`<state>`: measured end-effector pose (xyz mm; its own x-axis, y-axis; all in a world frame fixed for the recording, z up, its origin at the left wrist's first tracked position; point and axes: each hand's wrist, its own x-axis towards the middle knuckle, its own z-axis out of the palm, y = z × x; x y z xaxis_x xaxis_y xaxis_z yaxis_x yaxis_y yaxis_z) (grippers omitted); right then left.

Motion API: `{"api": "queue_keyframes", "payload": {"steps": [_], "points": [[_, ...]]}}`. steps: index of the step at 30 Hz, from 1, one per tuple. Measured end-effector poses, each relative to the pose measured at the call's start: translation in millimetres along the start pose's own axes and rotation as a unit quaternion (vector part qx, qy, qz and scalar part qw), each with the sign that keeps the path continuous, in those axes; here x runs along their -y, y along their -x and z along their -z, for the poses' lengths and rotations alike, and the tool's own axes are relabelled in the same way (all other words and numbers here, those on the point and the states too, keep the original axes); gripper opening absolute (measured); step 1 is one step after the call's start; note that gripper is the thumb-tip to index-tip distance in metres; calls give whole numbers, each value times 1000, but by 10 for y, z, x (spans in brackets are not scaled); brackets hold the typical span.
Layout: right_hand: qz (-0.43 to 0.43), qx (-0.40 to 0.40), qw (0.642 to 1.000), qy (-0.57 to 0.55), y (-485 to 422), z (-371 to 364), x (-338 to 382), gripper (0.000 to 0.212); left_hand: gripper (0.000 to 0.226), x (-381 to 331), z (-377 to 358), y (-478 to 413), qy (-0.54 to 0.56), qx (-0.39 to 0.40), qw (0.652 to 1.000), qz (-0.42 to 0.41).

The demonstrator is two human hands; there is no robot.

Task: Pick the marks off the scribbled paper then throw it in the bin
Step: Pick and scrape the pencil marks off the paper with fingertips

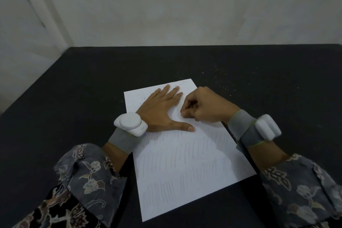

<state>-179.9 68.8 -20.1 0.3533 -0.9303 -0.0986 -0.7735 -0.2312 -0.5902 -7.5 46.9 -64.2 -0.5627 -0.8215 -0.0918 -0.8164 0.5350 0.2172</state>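
While my left hand (162, 109) lies flat with fingers spread on the upper part of the scribbled paper (185, 157), pinning it to the black tabletop (74, 87), my right hand (201, 106), just beside it over the same sheet, is curled tight with thumb and fingertips pinched together on the page; whether it holds an eraser I cannot tell. I judge the job perhaps a third done: the upper part of the sheet looks nearly clean and dotted with dark crumbs, while faint pencil strokes cover everything below my hands. No bin is in view. Beyond the sheet, specks litter the tabletop, which meets a plain pale wall (185, 5).
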Motion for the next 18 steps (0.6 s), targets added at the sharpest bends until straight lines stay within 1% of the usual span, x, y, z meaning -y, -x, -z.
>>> {"api": "queue_keyframes", "payload": {"steps": [1,2,3,6,7,8,9,12,13,14,15,18], "points": [[5,16,1000,-4,20,6,7,6,126,2,-12,2,0,-1,1000,-3],[4,11,1000,-3,1,12,-6,7,124,2,-14,-2,2,-1,1000,-3],[-1,-12,1000,2,-39,6,-29,8,120,-1,-11,-3,3,1,1000,-1],[-32,-129,991,15,-166,-29,-113,10,116,-13,-2,-5,-4,1,1000,7],[-39,-153,987,12,-180,-38,-117,10,116,-13,9,0,-7,2,1000,9],[-38,-153,987,12,-165,-46,-123,10,116,-20,4,-4,-5,4,1000,8],[-27,-128,991,14,-133,-41,-102,9,116,-10,2,-5,-3,3,1000,8],[3,0,1000,-4,9,-11,-3,6,122,2,-3,-4,-1,1,1000,2],[1,13,1000,-5,22,3,2,6,123,2,-10,-5,-2,0,1000,0],[-7,2,1000,2,-10,16,-26,7,125,3,-10,-7,0,-2,1000,0],[-17,-26,999,8,-53,20,-56,8,125,3,-14,-2,3,-2,1000,0],[-51,-141,989,16,-176,28,-158,8,126,-2,-22,-2,6,-7,1000,2]]}}
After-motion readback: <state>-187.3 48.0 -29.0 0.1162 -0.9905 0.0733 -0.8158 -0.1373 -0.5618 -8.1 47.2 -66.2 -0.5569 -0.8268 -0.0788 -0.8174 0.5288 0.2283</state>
